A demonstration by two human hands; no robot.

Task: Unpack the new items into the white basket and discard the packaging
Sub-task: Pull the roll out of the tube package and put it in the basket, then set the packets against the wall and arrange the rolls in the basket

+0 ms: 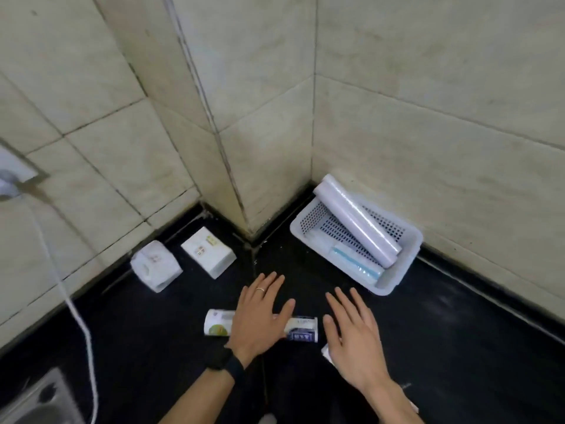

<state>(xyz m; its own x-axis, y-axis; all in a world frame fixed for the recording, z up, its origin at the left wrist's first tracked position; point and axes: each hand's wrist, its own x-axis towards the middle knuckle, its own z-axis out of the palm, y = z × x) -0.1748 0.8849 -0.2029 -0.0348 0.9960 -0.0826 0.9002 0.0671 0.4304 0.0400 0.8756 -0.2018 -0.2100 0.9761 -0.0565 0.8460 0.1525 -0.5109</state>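
Observation:
A white perforated basket [406, 255] stands on the black counter in the wall corner at the right. Inside it lie a long white roll [357, 220] and a smaller clear-wrapped roll with blue ends [356, 263]. A packaged roll with a green and blue label [217, 324] lies on the counter in front of me. My left hand [260, 316] hovers flat over its middle, fingers spread, holding nothing. My right hand [351, 335] is open just right of the roll's blue end, partly covering a small white package [326, 353].
Two white packages sit by the left wall: a soft wrapped one [156, 266] and a box [209, 250]. A white cable [76, 313] runs down from a wall socket [12, 179]. A metal sink corner [36, 402] shows at the bottom left.

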